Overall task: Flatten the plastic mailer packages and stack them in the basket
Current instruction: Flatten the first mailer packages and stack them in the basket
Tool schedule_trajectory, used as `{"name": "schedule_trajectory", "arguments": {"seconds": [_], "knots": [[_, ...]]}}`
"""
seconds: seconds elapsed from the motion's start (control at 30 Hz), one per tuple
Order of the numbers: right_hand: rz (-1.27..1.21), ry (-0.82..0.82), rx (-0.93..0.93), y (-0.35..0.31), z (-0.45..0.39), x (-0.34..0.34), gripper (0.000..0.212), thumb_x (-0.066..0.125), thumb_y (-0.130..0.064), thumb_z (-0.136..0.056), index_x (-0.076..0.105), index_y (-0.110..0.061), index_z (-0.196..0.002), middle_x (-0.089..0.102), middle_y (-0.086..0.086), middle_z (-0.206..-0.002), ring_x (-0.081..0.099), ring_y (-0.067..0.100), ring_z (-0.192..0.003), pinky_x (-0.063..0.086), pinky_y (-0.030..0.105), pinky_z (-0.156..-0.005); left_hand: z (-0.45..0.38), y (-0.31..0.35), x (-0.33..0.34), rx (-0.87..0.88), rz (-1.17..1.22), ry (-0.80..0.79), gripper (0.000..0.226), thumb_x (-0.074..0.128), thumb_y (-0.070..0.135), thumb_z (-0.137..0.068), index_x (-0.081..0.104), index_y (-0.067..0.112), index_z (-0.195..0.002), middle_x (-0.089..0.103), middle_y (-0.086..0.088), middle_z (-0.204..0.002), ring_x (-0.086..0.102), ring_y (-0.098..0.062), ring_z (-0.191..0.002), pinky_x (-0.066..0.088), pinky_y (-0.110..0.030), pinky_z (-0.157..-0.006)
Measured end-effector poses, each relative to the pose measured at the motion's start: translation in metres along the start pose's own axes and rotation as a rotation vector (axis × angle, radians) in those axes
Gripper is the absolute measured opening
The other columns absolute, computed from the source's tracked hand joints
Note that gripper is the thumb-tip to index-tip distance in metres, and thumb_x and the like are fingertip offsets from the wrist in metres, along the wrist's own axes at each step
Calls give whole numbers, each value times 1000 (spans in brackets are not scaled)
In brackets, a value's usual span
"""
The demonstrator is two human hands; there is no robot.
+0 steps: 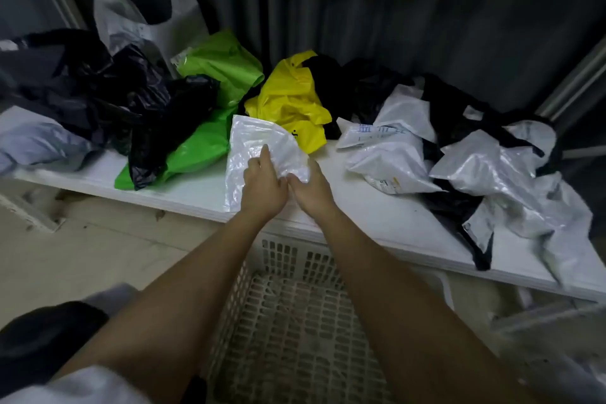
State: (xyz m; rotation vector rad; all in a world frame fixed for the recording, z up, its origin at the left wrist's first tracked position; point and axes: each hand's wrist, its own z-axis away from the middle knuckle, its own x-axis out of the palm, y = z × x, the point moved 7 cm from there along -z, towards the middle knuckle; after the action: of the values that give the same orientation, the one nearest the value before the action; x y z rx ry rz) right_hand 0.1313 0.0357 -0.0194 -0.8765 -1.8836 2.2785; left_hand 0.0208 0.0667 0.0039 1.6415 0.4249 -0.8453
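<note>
One white mailer [259, 147] lies on the white table [377, 207], near the front edge at centre. Both hands work on its right-hand portion. The left hand [262, 185] rests on the plastic with fingers extended and only slightly bent, the fingertips pressing the sheet down. The right hand [311, 188] sits touching the left, its fingers curled over the mailer's crumpled right edge; how tightly they pinch it cannot be told.

Behind the mailer, two green bags [210, 108] overlap, one upright and one lying flat. One yellow bag [292, 102] stands just beside the mailer's far corner. A heap of black bags [98, 88] fills the left end of the table; the count within the heap cannot be told. One pale grey bag [39, 144] lies at the far left edge. At the right end, a pile of white and grey mailers [459, 157] is mixed with black ones; at least four white pieces are distinguishable.

One white perforated basket [295, 321] stands on the floor below the table edge, between the person's forearms.
</note>
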Motion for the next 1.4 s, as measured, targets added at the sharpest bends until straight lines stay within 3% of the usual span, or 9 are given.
{"name": "schedule_trajectory", "arguments": {"seconds": [0.17, 0.37, 0.5, 0.6, 0.77, 0.87, 1.07, 1.2, 1.4], "knots": [[-191, 134, 105, 0, 14, -16, 31, 65, -27, -89, 52, -9, -110, 62, 14, -115, 61, 26, -107, 49, 37, -88, 9, 0, -9, 38, 117, 34, 64, 43, -5, -84, 26, 2, -145, 36, -25, -131, 36, -39, -123, 30, -39, -99], [-384, -201, 208, -21, 54, -34, 26, 66, -21, -90, 60, -17, -115, 68, -3, -98, 66, 7, -81, 52, 23, -64, 44, 16, -29, 225, 296, 63, 28, 50, -2, -80, 39, 10, -102, 41, -9, -103, 44, -25, -96, 38, -35, -78], [-149, -50, 13, -39, 67, -69, 41, 67, -9, -86, 50, -13, -123, 58, 2, -105, 56, 8, -84, 47, 20, -66, 63, 31, -33, 261, 441, -36, 33, 58, 0, -87, 43, 9, -115, 51, -3, -110, 51, -10, -101, 41, -16, -82], [-67, 47, -138, -42, 97, -92, 36, 66, -11, -87, 50, -14, -119, 56, -8, -100, 53, 0, -85, 43, 15, -67, 87, 34, -31, 169, 374, -107, 45, 56, 10, -91, 44, 9, -134, 51, -2, -132, 46, -12, -122, 34, -18, -94], [69, 172, -308, -32, 149, -118, 18, 63, -15, -90, 52, -17, -104, 58, -5, -98, 57, 16, -89, 47, 33, -78, 151, 38, -13, -17, 1, -681, 34, 49, 31, -98, 56, 9, -123, 59, -3, -114, 58, -19, -95, 48, -27, -76], [181, 221, -335, -20, 163, -125, 14, 60, -19, -92, 49, -21, -102, 56, 2, -105, 56, 19, -91, 48, 37, -77, 189, 48, -16, -111, 2, -921, 37, 47, 41, -98, 58, 11, -116, 64, -5, -111, 61, -17, -86, 50, -29, -75], [279, 260, -344, -5, 178, -122, 10, 52, -6, -93, 47, -11, -100, 47, 1, -107, 53, 20, -88, 44, 37, -75, 171, 84, -50, 58, 438, -555, 22, 42, 18, -101, 62, 9, -102, 68, -2, -85, 63, -15, -73, 48, -24, -63], [305, 248, -432, -7, 168, -110, 23, 53, 0, -90, 44, -20, -97, 43, -3, -105, 48, 12, -92, 34, 21, -70, 127, 70, -63, 205, 272, -83, 32, 46, 26, -99, 55, 16, -128, 58, -3, -129, 56, -22, -113, 43, -34, -98], [318, 263, -524, -3, 130, -94, 22, 53, 5, -85, 49, -9, -102, 45, -1, -107, 47, 13, -91, 39, 23, -76, 66, 9, -25, -129, 171, -133, 61, 31, 48, -100, 20, 17, -151, 29, -16, -153, 31, -34, -139, 26, -41, -111]]}}
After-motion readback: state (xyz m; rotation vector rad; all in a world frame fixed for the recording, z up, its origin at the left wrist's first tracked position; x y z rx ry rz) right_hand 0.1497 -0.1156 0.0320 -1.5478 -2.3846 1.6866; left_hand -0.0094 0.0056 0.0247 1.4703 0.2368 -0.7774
